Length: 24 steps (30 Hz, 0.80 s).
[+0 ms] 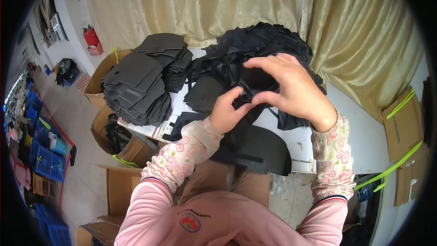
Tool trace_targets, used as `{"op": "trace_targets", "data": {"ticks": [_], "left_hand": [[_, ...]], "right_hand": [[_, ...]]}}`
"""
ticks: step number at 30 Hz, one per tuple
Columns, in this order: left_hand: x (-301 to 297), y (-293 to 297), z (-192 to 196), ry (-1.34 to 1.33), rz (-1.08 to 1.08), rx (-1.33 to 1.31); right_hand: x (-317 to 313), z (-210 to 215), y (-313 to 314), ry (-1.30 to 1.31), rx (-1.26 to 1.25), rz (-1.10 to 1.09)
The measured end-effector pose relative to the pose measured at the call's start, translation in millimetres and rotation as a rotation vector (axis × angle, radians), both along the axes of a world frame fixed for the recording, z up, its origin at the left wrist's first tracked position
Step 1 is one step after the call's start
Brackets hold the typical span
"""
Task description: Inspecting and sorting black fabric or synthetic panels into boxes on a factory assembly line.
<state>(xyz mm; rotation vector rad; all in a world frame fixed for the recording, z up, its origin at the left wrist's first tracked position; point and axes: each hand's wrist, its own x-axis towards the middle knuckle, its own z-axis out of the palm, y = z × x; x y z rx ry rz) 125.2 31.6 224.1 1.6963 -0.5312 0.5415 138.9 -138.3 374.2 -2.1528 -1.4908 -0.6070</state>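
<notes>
My left hand (229,111) is closed in a pinch on a piece of thin black cloth (248,86) above the table's front part. My right hand (293,84) curves round the same cloth from the right, its thumb close to the left thumb and its fingers arched over the far side. Some fingertips are hidden by the dark folds. Below the hands, a black panel with a rounded edge (264,148) juts over the table's front edge above my lap. Behind them rises a heap of shiny black cloth pieces (268,38).
Stacks of stiff black panels (134,86) stand on the white table (350,114) at the left. Cardboard boxes (102,79) sit beside it, with more cardboard (400,127) at the right. A gold curtain (195,4) hangs behind. Blue crates (45,159) line the floor at far left.
</notes>
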Motion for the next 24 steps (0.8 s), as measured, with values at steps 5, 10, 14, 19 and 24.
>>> {"op": "trace_targets", "data": {"ticks": [5, 10, 14, 19, 24], "left_hand": [[1.5, -6.5, -16.7, 0.099, -0.101, -0.001], [0.0, 23.7, -46.3, 0.456, -0.52, -0.179], [3.8, 65.7, -72.0, 0.668, -0.689, -0.04], [-5.5, 115.2, -67.1, 0.809, -0.602, 0.154], [-5.1, 163.0, -74.7, 0.72, -0.213, 0.317]], "right_hand": [[15.0, 11.8, 5.3, -0.009, -0.007, -0.071], [43.8, 53.2, -38.0, 0.32, 0.416, 0.034], [68.7, 60.5, -90.6, 0.368, 0.477, -0.015], [95.6, 25.8, -167.2, 0.446, 0.607, -0.166], [115.1, -56.7, -214.9, 0.779, 0.719, -0.294]]}}
